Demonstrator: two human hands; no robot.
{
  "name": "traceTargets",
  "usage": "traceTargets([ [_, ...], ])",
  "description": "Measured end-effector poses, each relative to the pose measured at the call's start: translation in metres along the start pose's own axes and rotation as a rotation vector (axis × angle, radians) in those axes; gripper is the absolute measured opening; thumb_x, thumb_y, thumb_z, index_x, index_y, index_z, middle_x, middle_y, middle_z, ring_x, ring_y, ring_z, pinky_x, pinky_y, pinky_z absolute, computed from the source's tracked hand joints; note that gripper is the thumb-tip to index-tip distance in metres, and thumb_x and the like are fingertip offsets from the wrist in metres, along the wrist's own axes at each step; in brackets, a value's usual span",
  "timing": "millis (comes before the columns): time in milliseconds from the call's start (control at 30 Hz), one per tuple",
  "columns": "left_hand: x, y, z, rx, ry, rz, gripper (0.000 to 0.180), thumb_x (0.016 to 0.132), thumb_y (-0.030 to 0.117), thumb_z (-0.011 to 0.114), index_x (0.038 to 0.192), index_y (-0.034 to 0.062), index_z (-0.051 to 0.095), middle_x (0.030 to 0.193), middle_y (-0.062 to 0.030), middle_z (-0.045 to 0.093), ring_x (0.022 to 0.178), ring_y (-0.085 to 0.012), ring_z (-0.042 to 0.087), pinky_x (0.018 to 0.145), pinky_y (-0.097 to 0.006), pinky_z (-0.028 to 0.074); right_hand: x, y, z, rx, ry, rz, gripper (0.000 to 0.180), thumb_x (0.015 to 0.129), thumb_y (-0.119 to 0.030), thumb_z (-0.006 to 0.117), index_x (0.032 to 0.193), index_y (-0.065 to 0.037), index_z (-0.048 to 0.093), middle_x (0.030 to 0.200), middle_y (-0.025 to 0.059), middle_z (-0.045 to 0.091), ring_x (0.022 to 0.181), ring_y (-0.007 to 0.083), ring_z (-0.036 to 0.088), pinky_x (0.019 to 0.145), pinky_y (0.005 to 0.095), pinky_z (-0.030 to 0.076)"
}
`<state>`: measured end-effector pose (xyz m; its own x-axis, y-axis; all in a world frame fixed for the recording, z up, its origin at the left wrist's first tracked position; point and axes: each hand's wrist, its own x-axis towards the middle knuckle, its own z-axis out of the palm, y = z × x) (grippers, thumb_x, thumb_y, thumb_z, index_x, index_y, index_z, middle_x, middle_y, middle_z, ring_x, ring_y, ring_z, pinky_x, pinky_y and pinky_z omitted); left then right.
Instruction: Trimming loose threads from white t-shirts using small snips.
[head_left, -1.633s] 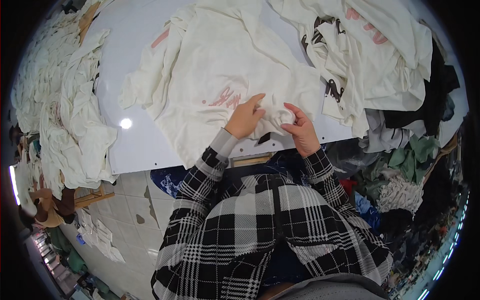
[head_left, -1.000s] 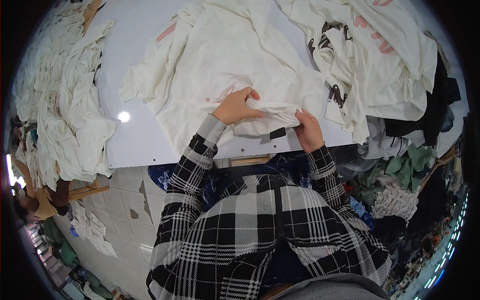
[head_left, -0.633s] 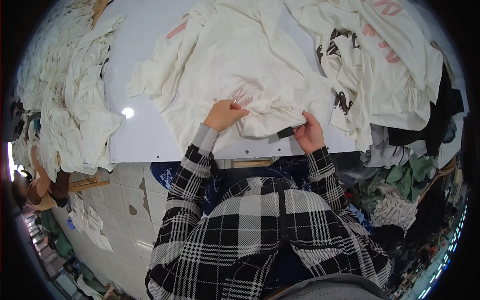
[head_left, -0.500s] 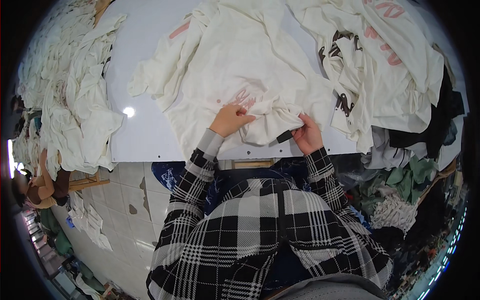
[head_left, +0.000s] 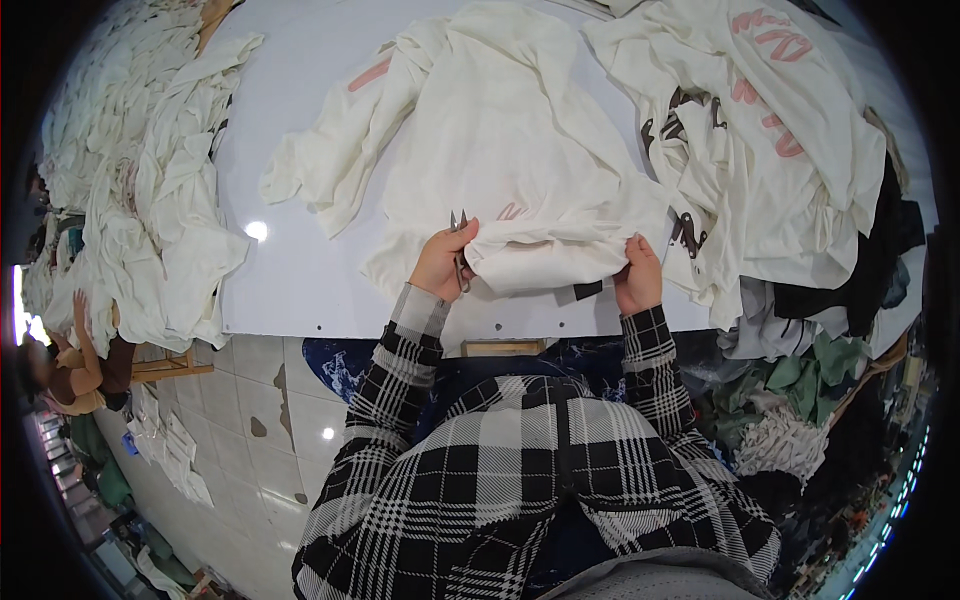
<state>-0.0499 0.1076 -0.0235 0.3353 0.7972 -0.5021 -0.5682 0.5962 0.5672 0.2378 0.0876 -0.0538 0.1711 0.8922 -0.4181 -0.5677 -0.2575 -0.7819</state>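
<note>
A cream-white sweatshirt (head_left: 520, 130) lies spread on the table, with pink lettering on its sleeve and partly showing on its body. Its hem is folded up and stretched between my two hands. My left hand (head_left: 438, 266) is closed on the hem's left end. That same hand holds small metal thread snips (head_left: 460, 250), whose blade tips point away from me. At the other end of the hem, my right hand (head_left: 638, 275) pinches the fabric. A small black tag (head_left: 588, 290) sticks out below the fold near the right hand.
More white garments with pink lettering (head_left: 800, 190) and dark brown patches are heaped at the right. White garments (head_left: 150, 200) pile up along the left. Green and grey cloth (head_left: 800, 380) lies low on the right. Another person (head_left: 75, 370) is at the far left. The white table's (head_left: 270, 310) front edge runs before me.
My hands have moved apart and pulled the bunched hem into a straight fold. Much of the pink lettering on the body is now covered. The snips have come into sight in my left hand.
</note>
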Motion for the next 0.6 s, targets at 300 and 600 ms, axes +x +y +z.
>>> traceTargets([
  [300, 0.007, 0.014, 0.014, -0.218, -0.100, -0.267, 0.025, 0.091, 0.022, 0.050, 0.100, -0.0012, 0.055, 0.082, -0.0040, 0.060, 0.054, -0.0066, 0.048, 0.038, -0.016, 0.031, 0.007, -0.008, 0.015, -0.005, 0.025, 0.169, 0.024, 0.088, -0.008, 0.052, 0.110, -0.002, 0.052, 0.097, 0.0069, 0.058, 0.086, 0.0151, 0.057, 0.079, 0.0282, 0.046],
  [600, 0.023, 0.010, 0.031, -0.382, -0.135, -0.276, 0.019, 0.093, 0.018, 0.047, 0.091, 0.0006, 0.054, 0.075, -0.0018, 0.056, 0.056, -0.0056, 0.047, 0.039, -0.015, 0.035, -0.058, 0.007, 0.084, -0.944, -0.326, -0.426, 0.018, 0.082, -0.007, 0.060, 0.098, 0.000, 0.055, 0.093, 0.0044, 0.059, 0.087, 0.0142, 0.054, 0.080, 0.0249, 0.040],
])
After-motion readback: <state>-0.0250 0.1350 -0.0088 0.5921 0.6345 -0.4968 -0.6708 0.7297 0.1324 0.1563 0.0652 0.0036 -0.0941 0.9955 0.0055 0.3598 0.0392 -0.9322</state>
